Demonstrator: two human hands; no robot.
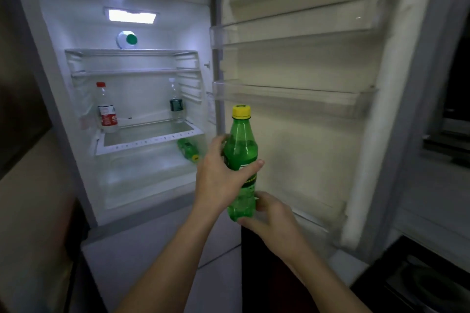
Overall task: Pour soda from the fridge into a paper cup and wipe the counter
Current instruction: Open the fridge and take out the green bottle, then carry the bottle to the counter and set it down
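**A:** Where is your soda bottle (240, 160) now?

**B:** You hold it upright in front of the open fridge (132, 99), yellow cap (241, 112) on top. Your left hand (218, 180) is wrapped round its middle: the thumb lies across the label toward the right, the fingers (218, 140) curl behind the left side. Your right hand (269, 213) grips the base from the right and below, its fingers clamped on the bottom of the bottle.

**A:** And the room around your hands?

**B:** Just left of your left fingers stands the right wall of the fridge and the edge of its glass shelf (150, 138). Under that shelf a second green bottle (189, 150) lies on its side, near your left fingers. Farther left and above, a red-capped bottle (106, 109) and a dark-labelled bottle (176, 101) stand well apart on the shelf. To the right of both hands the door (305, 109) is swung wide, its clear racks (292, 99) above the cap.

**A:** The surroundings?

**B:** The fridge light is on; the room around is dim. Pale floor tiles (162, 256) lie below your forearms, and a dark bench (419, 282) edge sits at lower right.
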